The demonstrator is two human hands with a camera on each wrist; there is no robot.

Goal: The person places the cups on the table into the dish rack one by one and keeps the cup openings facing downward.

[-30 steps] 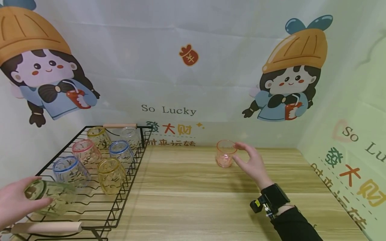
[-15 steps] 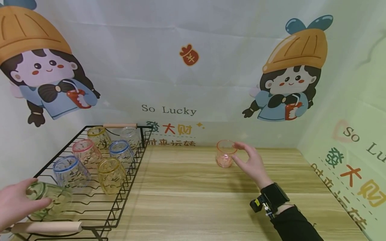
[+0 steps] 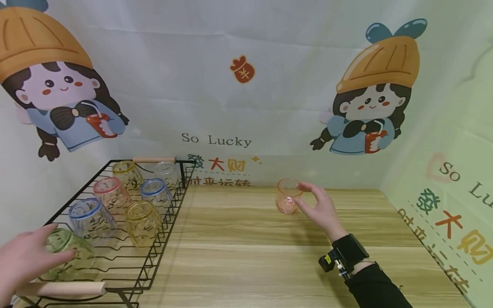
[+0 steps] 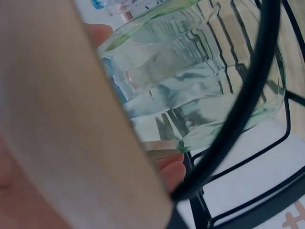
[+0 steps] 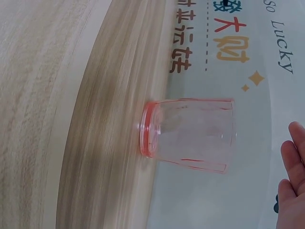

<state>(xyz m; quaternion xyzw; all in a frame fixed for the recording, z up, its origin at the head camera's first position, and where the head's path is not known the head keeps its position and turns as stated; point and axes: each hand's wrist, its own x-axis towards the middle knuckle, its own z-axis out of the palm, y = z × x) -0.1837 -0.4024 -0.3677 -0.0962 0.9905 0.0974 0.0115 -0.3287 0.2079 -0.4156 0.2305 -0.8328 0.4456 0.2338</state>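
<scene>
My left hand (image 3: pixel 27 259) holds a green-tinted glass (image 3: pixel 73 256) at the near left corner of the black wire rack (image 3: pixel 165 237), thumb and fingers on either side. The glass stands bottom up or nearly so; its lower part is partly hidden. The left wrist view shows fingertips (image 4: pixel 172 172) beside the green glass (image 4: pixel 190 81). At the far side of the wooden table (image 3: pixel 239 256), a clear glass with an orange-pink rim (image 3: pixel 288 203) stands upright. My right hand (image 3: pixel 319 209) hovers beside it, fingers relaxed and spread, apart from the glass (image 5: pixel 190 133) in the right wrist view.
Several other glasses stand on the rack, among them a blue one (image 3: pixel 92 220), a yellow one (image 3: pixel 144 226) and a pink one (image 3: pixel 111 194). A wooden rack handle (image 3: pixel 63 288) lies just below my left hand. Printed cloth walls (image 3: pixel 281 98) enclose the table.
My left hand has shifted slightly right with the green glass, which has turned from lying tilted to standing more upright on the rack. The right hand and the orange-pink glass have stayed put.
</scene>
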